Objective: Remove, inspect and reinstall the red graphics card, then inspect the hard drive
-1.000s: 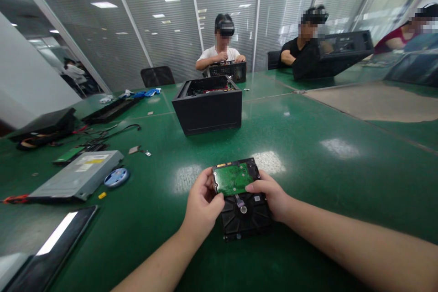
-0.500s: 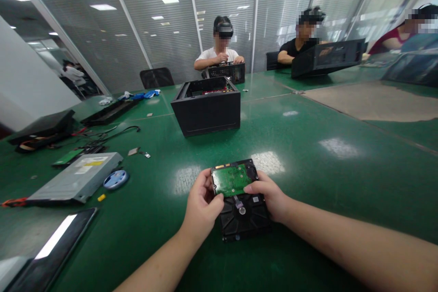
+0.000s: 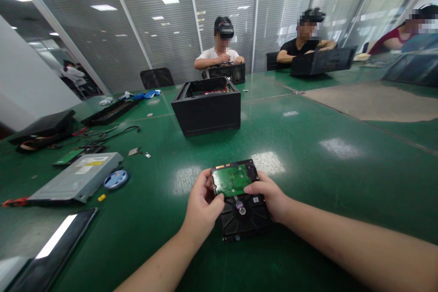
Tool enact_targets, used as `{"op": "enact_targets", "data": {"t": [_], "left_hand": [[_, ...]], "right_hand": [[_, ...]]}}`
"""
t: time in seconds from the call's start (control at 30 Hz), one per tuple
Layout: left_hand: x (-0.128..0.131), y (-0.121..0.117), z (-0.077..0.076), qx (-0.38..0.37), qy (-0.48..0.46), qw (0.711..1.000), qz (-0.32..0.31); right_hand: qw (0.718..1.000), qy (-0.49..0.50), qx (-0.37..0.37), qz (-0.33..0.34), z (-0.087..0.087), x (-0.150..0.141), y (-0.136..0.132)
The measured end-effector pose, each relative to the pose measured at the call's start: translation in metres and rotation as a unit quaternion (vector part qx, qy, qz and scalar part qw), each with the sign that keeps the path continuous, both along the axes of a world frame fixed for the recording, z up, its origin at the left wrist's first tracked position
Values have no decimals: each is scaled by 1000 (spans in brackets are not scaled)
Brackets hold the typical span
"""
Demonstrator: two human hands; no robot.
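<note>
Between my two hands is a black hard drive (image 3: 246, 219), its green circuit board facing up and its gold contacts at the far edge. My left hand (image 3: 204, 205) grips the left side, thumb at the edge by the board. On the right side, my right hand (image 3: 272, 195) holds it with the thumb lying over the board's lower corner. The fingers beneath the drive are hidden. Beyond the hands a black computer case (image 3: 208, 112) stands on the green table (image 3: 308, 159), open at the top with parts inside.
To the left lie a grey optical drive (image 3: 82, 175), a blue round piece (image 3: 116, 179), a small yellow bit (image 3: 101, 197), a black panel (image 3: 58, 246) and cables (image 3: 112, 133). Across the table, several people work, two of them at computer cases (image 3: 323, 61). Brown cardboard (image 3: 372, 98) lies at right.
My hands and the hard drive look unchanged. At the far right, the person in black has lowered the tilted computer case.
</note>
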State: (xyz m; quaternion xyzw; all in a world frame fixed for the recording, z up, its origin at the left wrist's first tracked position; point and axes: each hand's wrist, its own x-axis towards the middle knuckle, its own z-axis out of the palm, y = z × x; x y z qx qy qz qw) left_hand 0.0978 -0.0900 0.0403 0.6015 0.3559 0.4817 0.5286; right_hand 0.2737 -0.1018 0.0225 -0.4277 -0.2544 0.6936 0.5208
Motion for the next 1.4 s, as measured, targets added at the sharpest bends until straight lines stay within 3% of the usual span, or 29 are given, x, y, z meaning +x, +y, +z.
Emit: {"op": "enact_targets", "data": {"t": [1.4], "left_hand": [[3, -3, -2, -8, 45, 999, 20]], "right_hand": [[1000, 3, 13, 22, 5, 0, -1]]}}
